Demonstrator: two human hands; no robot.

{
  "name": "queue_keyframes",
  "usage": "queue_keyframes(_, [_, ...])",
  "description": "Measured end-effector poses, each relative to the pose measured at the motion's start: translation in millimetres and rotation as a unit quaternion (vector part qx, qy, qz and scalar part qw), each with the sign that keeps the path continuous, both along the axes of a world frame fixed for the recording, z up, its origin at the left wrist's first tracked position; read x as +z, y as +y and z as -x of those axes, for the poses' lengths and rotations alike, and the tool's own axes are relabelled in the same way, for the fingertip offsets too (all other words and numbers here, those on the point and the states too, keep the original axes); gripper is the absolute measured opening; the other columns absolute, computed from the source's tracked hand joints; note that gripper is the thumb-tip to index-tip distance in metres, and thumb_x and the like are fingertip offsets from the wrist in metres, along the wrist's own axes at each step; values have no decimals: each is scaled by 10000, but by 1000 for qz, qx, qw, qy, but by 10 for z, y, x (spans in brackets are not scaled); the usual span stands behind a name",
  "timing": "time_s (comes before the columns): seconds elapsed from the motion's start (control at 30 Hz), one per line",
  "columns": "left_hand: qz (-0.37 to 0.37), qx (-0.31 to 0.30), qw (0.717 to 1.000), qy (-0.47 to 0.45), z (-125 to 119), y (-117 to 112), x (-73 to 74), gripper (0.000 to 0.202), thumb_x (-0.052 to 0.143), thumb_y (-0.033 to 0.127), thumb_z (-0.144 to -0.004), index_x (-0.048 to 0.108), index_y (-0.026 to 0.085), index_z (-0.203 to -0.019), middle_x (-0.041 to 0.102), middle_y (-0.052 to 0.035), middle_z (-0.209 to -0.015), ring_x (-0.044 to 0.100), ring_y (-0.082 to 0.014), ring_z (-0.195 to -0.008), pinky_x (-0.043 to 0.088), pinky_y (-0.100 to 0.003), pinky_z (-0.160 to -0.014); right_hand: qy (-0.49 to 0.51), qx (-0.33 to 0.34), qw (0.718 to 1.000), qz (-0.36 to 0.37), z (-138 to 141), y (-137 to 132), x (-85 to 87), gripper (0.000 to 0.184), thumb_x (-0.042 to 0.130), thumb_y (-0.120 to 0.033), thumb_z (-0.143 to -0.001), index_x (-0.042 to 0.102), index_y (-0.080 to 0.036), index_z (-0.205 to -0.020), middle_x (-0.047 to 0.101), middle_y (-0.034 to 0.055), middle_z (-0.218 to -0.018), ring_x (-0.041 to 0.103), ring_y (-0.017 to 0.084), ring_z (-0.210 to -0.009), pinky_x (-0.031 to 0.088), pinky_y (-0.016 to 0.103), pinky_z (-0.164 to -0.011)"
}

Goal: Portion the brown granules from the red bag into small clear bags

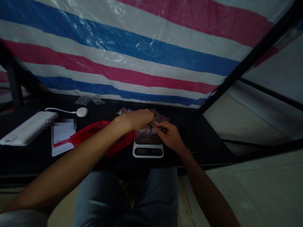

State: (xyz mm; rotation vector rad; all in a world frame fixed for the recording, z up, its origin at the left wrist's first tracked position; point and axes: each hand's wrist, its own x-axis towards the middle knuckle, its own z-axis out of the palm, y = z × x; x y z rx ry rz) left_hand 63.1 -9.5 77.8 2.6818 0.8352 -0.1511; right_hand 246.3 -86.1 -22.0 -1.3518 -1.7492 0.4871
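My left hand [136, 120] reaches over a white digital kitchen scale [148, 152], its fingertips pinching a small brownish item [150, 126]. My right hand [169, 136] sits beside it, with curled fingers close to the same spot, partly over the scale's dark platform. Several small clear plastic packets [162, 118] lie crumpled just behind my hands, and another [121, 111] lies left of them. The item is too small to identify. My hands hide part of the scale's platform.
A red plastic bag [94, 132] and a blurred paper sheet [62, 134] lie left of the scale on the black table [42, 157]. Further left are a long white box [28, 128] and a round white device with a cable [82, 112]. Clear bags [82, 100] lie against a striped tarp [118, 53].
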Motion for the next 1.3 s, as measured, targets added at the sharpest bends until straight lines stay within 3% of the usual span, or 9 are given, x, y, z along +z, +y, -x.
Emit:
queue_keyframes(0.17, [7,-34,998,-49,79,10,-31,281,654,117,-887,790,244,-1098,806,-48,-1026,743,-225,-980,494,-263,-809,2,-10,1000,4,2,-7,18,152,634,-267,-884,763,-189,-901,748,62,-917,657,152,-706,502,270,-629])
queue_keyframes(0.33, [2,-53,994,-100,132,-10,-58,399,537,45,-895,749,240,-1172,798,-50,-1032,745,-199,-922,478,-247,-748,14,-38,999,2,11,42,51,173,637,-307,-879,762,-189,-897,763,70,-890,653,171,-694,478,278,-590])
queue_keyframes(0.5, [-9,-49,985,-164,226,-9,-20,396,515,55,-905,727,218,-1196,787,-45,-1061,725,-178,-936,463,-238,-756,26,-42,999,-6,-42,162,68,185,642,-306,-877,768,-182,-929,781,76,-923,698,202,-809,540,315,-724])
queue_keyframes(0.7, [-30,35,997,-56,469,-4,-142,200,639,226,-902,764,170,-1047,773,-90,-1040,707,-215,-918,471,-271,-767,-49,86,991,87,-104,569,278,203,642,-238,-877,803,-158,-970,807,76,-977,731,203,-875,537,310,-792])
queue_keyframes(0.8, [-27,36,998,-34,488,-73,-258,302,727,418,-862,762,151,-998,755,-107,-1020,701,-226,-873,470,-282,-727,-124,163,970,133,-32,838,427,167,672,-219,-841,820,-154,-881,804,43,-863,721,188,-792,511,270,-707])
queue_keyframes(0.87, [-15,47,998,-29,463,-119,-321,345,754,450,-837,755,142,-994,747,-109,-1003,698,-222,-838,468,-285,-707,-182,210,946,168,62,996,493,130,705,-206,-800,827,-167,-813,782,11,-752,695,167,-698,479,247,-638])
queue_keyframes(0.97, [-6,49,998,-45,422,-137,-409,275,735,344,-851,752,132,-1025,750,-121,-1001,702,-233,-875,483,-298,-751,-222,250,914,228,222,1174,526,85,773,-160,-694,830,-194,-747,766,-12,-682,676,153,-632,462,231,-588])
queue_keyframes(1.07, [2,27,997,-72,411,-112,-496,170,628,191,-872,768,136,-953,755,-120,-968,704,-233,-902,490,-311,-802,-233,265,898,264,317,1262,545,170,768,-79,-614,825,-211,-705,768,-16,-671,678,153,-623,476,232,-589])
queue_keyframes(1.3, [34,25,992,-118,435,-119,-578,282,525,83,-823,788,180,-863,756,-58,-807,681,-194,-756,479,-285,-729,-152,245,930,229,108,980,778,112,738,-174,-732,811,-181,-815,784,6,-752,709,163,-686,510,243,-623])
